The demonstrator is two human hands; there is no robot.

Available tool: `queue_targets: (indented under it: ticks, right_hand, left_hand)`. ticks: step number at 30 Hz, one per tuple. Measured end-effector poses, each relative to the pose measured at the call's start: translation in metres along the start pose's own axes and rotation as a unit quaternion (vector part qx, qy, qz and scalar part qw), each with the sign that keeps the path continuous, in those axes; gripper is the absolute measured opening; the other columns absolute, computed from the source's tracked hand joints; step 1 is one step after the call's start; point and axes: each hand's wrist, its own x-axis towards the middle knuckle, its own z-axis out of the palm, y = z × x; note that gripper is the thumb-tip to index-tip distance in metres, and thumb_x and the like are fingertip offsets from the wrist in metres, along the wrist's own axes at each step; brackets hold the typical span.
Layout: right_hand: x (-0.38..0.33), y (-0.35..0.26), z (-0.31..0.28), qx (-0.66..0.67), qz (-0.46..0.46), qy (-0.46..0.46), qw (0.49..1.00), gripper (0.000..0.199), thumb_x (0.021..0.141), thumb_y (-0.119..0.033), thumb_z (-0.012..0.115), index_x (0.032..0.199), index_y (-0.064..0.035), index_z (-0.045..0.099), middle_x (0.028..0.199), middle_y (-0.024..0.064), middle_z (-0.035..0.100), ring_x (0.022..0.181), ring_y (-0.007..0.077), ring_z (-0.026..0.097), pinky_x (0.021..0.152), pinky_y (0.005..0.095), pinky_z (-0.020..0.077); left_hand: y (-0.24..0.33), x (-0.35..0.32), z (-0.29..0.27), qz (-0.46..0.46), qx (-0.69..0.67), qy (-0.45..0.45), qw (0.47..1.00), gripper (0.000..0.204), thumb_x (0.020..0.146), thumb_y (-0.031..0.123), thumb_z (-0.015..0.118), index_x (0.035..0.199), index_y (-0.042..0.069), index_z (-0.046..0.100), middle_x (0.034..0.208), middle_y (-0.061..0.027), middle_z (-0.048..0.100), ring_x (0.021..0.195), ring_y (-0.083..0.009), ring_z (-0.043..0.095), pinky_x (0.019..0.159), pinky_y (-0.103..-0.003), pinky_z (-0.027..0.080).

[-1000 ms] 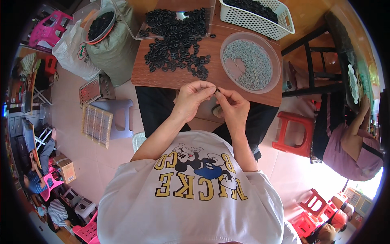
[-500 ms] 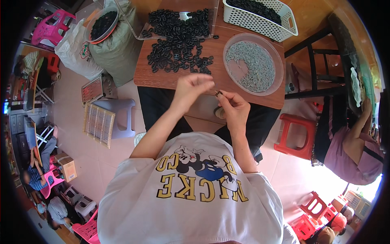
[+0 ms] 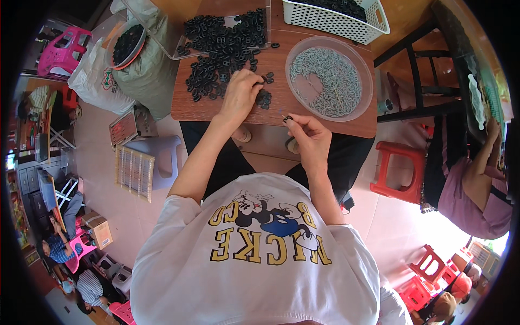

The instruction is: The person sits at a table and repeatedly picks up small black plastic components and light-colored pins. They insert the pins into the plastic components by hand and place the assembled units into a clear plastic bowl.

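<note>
My left hand (image 3: 241, 96) is over the near edge of a heap of small black oval pieces with two holes (image 3: 208, 73). Its fingers are bent and close together, and what they hold, if anything, is hidden among the pieces. My right hand (image 3: 311, 136) is at the table's front edge, with thumb and forefinger pinched on a small black piece (image 3: 287, 118). A thin pale tip sticks out of that piece, too small to name. Beyond the right hand stands a round clear tub (image 3: 370, 89) holding many small silvery screws (image 3: 338, 86).
A clear box (image 3: 267, 30) full of black pieces lies tipped at the back of the brown table (image 3: 203, 111). Behind the tub stands a white perforated basket (image 3: 346, 27). Sacks (image 3: 143, 81) and a grey stool (image 3: 164, 162) are at left. A red stool (image 3: 398, 170) and a seated person (image 3: 471, 195) are at right.
My left hand has gone from beside the right hand, where it was open, forward and left onto the black pieces. The right hand keeps its pinch on its piece. The view has shifted slightly.
</note>
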Motion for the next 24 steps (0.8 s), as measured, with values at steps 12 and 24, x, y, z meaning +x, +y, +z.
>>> queue_targets:
  ticks: [12, 24]
  right_hand:
    - [0.036, 0.012, 0.033, 0.055, -0.021, -0.09, 0.994, 0.025, 0.082, -0.001, 0.063, 0.106, 0.0038, 0.063, 0.076, 0.002, 0.062, 0.066, 0.0039, 0.054, 0.061, 0.0173, 0.0431]
    - [0.03, 0.0, 0.049, -0.129, -0.065, -0.173, 0.974, 0.037, 0.08, 0.0, 0.063, 0.117, -0.0033, 0.06, 0.079, 0.0012, 0.064, 0.067, 0.0034, 0.052, 0.062, 0.0182, 0.0429]
  left_hand:
    - [0.0, -0.03, -0.041, -0.388, -0.659, 0.031, 0.644, 0.026, 0.087, 0.0, 0.056, 0.112, -0.005, 0.056, 0.098, -0.0117, 0.062, 0.089, -0.0192, 0.063, 0.077, -0.025, 0.054]
    - [0.021, -0.036, -0.045, -0.358, -0.693, 0.005, 0.626, 0.024, 0.089, 0.004, 0.054, 0.111, -0.005, 0.057, 0.108, -0.0156, 0.061, 0.095, -0.0193, 0.062, 0.086, -0.028, 0.052]
